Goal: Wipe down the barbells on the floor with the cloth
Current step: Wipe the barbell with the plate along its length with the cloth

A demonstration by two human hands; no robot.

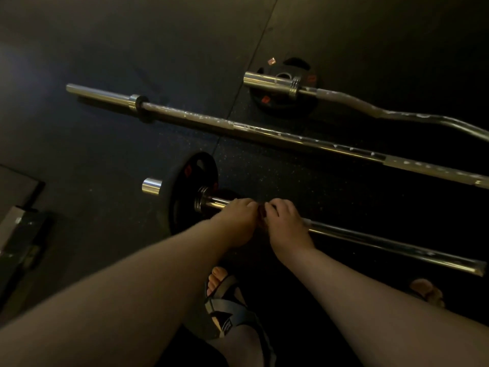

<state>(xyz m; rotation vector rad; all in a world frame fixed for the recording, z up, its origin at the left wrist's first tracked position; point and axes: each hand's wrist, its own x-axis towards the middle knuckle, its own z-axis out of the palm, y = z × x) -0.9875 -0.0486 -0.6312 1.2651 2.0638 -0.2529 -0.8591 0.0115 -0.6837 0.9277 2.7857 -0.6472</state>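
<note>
Three barbells lie on the dark rubber floor. The nearest barbell (383, 242) carries a black weight plate (185, 178) at its left end. My left hand (238, 217) and my right hand (284, 221) sit side by side on its shaft just right of the plate, fingers curled over the bar. A small dark piece of cloth (262, 214) shows between the two hands; most of it is hidden under them. Farther off lie a long straight barbell (264, 131) speckled with white spots and a curved curl bar (397, 113).
The curl bar's left sleeve rests over a flat black plate (277, 103). My sandalled left foot (225, 308) and right foot (428, 292) stand just in front of the near bar. A piece of metal gym equipment (18, 234) sits at the left edge.
</note>
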